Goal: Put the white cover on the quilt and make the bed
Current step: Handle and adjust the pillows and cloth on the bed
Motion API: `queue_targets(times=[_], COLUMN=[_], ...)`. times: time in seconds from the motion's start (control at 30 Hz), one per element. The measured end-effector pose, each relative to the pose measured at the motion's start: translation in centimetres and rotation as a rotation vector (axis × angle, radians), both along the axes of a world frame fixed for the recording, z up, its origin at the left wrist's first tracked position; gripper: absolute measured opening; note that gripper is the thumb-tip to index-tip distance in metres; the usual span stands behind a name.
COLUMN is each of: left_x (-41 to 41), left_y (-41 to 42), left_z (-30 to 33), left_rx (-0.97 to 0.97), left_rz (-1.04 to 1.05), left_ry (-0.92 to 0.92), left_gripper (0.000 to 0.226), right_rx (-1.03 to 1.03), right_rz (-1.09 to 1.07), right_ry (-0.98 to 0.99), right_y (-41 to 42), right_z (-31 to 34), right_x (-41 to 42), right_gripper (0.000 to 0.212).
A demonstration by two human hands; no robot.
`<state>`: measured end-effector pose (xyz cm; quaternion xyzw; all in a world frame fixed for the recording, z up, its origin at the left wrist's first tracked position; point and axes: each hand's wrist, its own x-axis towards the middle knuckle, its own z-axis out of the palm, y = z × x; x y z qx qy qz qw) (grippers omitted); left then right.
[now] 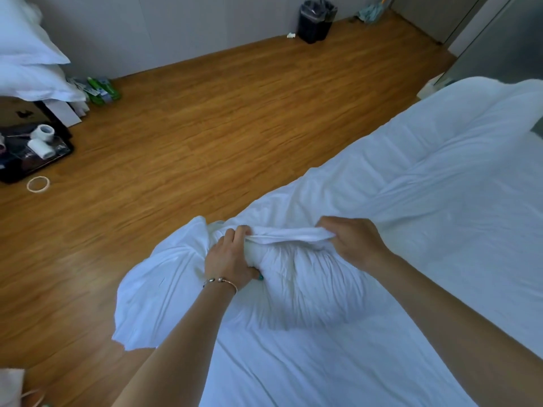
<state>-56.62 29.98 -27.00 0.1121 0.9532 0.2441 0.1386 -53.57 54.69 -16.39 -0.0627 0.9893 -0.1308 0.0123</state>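
The white cover (440, 207) lies spread over the bed, its near corner bunched up at the bed's edge. Inside that corner a crumpled lump of the quilt (296, 259) shows through an opening. My left hand (229, 257), with a bracelet on the wrist, grips the gathered cover and quilt at the lump's left side. My right hand (352, 242) pinches the cover's folded hem at the right. The hem is stretched taut between both hands. A loose flap of cover (152, 295) hangs off the bed over the floor.
Wooden floor (220, 121) runs along the bed's left. White pillows (26, 54) are stacked at far left above a black tray (35, 168) with tape rolls. A tape ring (38, 184) lies on the floor. A black bin (316, 20) stands by the far wall.
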Motion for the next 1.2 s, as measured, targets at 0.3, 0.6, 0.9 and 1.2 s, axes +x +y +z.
queue_targets(times=[0.3,0.6,0.9,1.2], left_x=[-0.9,1.6,2.6,1.1], left_y=[2.5,-1.1,-6.9,-11.2], left_z=[0.9,0.2,4.0,3.7], left_rx=[-0.152,0.088,-0.375,-0.264], left_rz=[-0.161,-0.152,-0.357,-0.822], left_ry=[-0.005,0.604,0.137,0.561], left_gripper=[0.076,0.064,0.087,0.072], right_rx=[-0.052,0.276,0.237,0.254], right_rz=[-0.154,-0.386,-0.443,-0.46], right_ry=[-0.117,-0.213,-0.284,-0.255], right_y=[-1.3,-4.3,-5.1,-5.6], right_z=[-5.4,-13.0,-12.8,-12.4], right_x=[14.4,8.7,5.3,5.5], right_gripper=[0.024,0.063,0.038,0.022])
